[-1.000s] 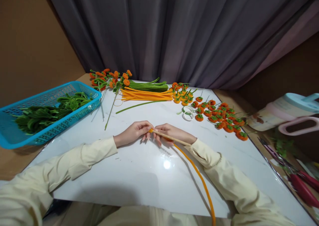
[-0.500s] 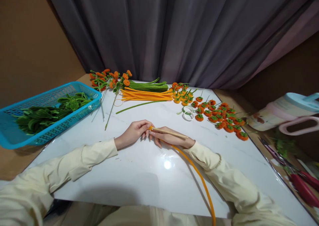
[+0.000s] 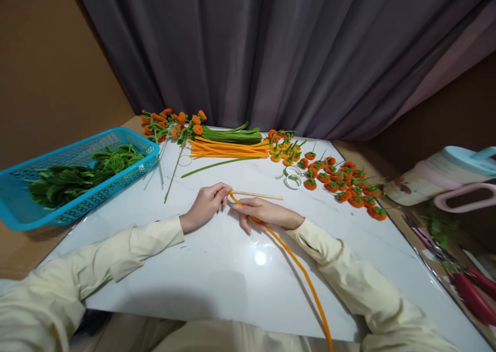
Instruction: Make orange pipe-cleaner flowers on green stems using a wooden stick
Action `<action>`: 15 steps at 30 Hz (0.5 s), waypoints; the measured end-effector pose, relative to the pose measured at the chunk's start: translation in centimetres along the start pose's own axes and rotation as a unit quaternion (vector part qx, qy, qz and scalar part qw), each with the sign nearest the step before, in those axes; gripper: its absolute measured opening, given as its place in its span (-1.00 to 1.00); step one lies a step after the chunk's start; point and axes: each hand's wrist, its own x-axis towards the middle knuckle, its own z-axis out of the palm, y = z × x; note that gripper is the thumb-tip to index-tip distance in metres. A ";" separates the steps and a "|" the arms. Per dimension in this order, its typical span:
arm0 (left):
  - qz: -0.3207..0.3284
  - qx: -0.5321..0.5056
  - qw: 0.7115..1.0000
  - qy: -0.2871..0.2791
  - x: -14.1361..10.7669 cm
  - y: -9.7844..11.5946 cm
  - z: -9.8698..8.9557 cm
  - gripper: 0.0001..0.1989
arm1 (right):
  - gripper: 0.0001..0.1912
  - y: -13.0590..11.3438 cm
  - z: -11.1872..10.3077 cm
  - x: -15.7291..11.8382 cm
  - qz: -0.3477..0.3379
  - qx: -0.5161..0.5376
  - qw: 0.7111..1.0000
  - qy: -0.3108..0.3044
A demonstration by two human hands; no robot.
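Note:
My left hand [image 3: 208, 205] pinches one end of a thin wooden stick [image 3: 259, 195], where the tip of an orange-yellow pipe cleaner [image 3: 304, 270] meets it. The stick points right, above my right hand [image 3: 270, 212]. Between thumb and fingers, my right hand holds the pipe cleaner a short way from the stick. From there the strand runs under the palm and curves down past the table's front edge. Behind the hands lie a bundle of orange-yellow pipe cleaners [image 3: 228, 148] and a bundle of green ones [image 3: 232, 135].
A blue basket [image 3: 81, 197] of green leaves stands left. Orange flower heads [image 3: 343, 179] spread at the back right beside white rings [image 3: 293, 178]. More orange flowers [image 3: 180, 118] lie back left. A tumbler [image 3: 437, 173] and red-handled pliers [image 3: 473, 292] are at right.
The stick has swung up away from my right hand and lies flatter. My hands are slightly farther apart, with a short length of pipe cleaner now showing between them.

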 end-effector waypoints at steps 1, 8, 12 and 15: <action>-0.004 0.001 1.000 0.009 0.2 -0.2 -0.1 -0.74 | -0.67 0.0 0.0 0.0 0.007 0.011 1.000 -0.005; -0.038 0.036 0.999 0.007 0.7 -0.1 -0.3 -0.70 | -0.69 -0.5 -0.7 -0.2 0.026 0.060 0.997 -0.039; -0.018 0.089 0.996 -0.001 0.7 0.4 -0.3 -0.66 | -0.69 -0.2 -1.4 -0.3 0.007 0.085 0.995 -0.053; 0.023 0.136 0.990 -0.011 0.7 0.5 -0.4 -0.66 | -0.69 -0.3 -1.6 -0.5 0.007 0.089 0.994 -0.062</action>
